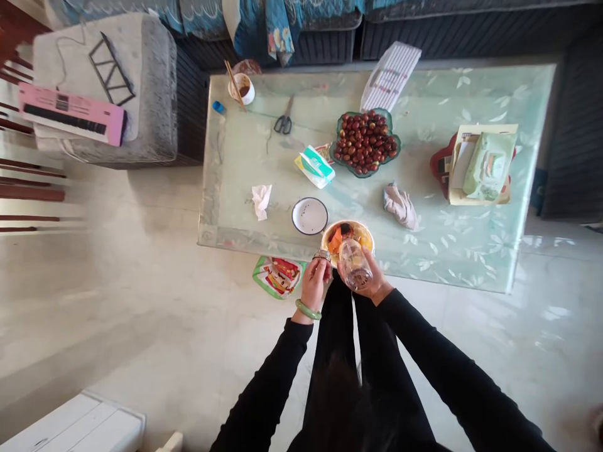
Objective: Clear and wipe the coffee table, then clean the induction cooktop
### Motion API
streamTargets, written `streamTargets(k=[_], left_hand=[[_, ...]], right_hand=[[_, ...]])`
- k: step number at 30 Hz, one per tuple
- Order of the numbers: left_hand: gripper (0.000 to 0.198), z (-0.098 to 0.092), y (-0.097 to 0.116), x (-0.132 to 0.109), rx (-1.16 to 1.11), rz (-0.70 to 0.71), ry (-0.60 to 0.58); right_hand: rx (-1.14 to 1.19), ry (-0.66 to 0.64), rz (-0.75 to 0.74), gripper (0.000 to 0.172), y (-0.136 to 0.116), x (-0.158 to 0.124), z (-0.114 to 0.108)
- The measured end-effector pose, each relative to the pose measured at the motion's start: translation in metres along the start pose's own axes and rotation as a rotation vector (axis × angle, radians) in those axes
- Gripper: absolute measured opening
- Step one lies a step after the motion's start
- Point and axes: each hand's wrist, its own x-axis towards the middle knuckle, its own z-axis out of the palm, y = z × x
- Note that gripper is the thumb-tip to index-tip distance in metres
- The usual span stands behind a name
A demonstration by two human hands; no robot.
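My right hand (pixel 374 279) is wrapped round a clear jar (pixel 355 267), tilted over a white-rimmed bowl (pixel 372 235) at the table's near edge. Orange and yellow pieces and something dark lie in that bowl. In my left hand (pixel 315 284), fingers pinch a small round lid (pixel 322 255), just left of the jar. A green bangle (pixel 308 310) circles my left wrist. Close by on the table stands a white enamel dish (pixel 309 215) with a dark rim and a few dark specks inside. Whether anything is leaving the jar I cannot make out.
On the glass-topped table (pixel 226 207) are a green dish of dark red fruit (pixel 365 141), a tissue pack (pixel 315 166), scissors (pixel 283 122), a crumpled tissue (pixel 260 201), a cloth (pixel 400 206), a cup with chopsticks (pixel 242 91) and wet wipes (pixel 490 164). A colourful packet (pixel 279 276) sits below the near edge.
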Motion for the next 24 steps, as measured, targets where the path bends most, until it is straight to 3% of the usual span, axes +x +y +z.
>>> streamTargets(k=[5,8,11,13,15,19,24], left_hand=[[0.045,0.0,-0.006,0.001,-0.027,-0.043,-0.044],[0.043,0.0,-0.006,0.002,0.002,-0.047,-0.066],[0.041,0.0,-0.006,0.003,0.054,-0.028,-0.104],[0.04,-0.002,-0.007,0.006,0.093,-0.032,-0.1],[0.038,-0.004,-0.008,0.01,0.112,-0.052,-0.066],[0.035,-0.008,-0.01,0.018,0.111,-0.048,-0.02],[0.033,-0.008,-0.008,0.023,0.145,0.002,-0.07]], right_hand=[[-0.505,0.075,-0.031,0.051,-0.001,-0.018,-0.028],[-0.96,0.18,-0.348,0.05,0.004,-0.04,-0.034],[-1.495,0.267,-0.737,0.065,0.01,-0.059,-0.035],[-1.716,0.265,-0.937,0.072,0.011,-0.061,-0.037],[-1.816,0.33,-1.012,0.07,0.006,-0.052,-0.041],[-1.856,0.516,-0.942,0.065,-0.006,-0.03,-0.044],[-1.748,0.386,-0.929,0.062,-0.002,-0.053,-0.031]])
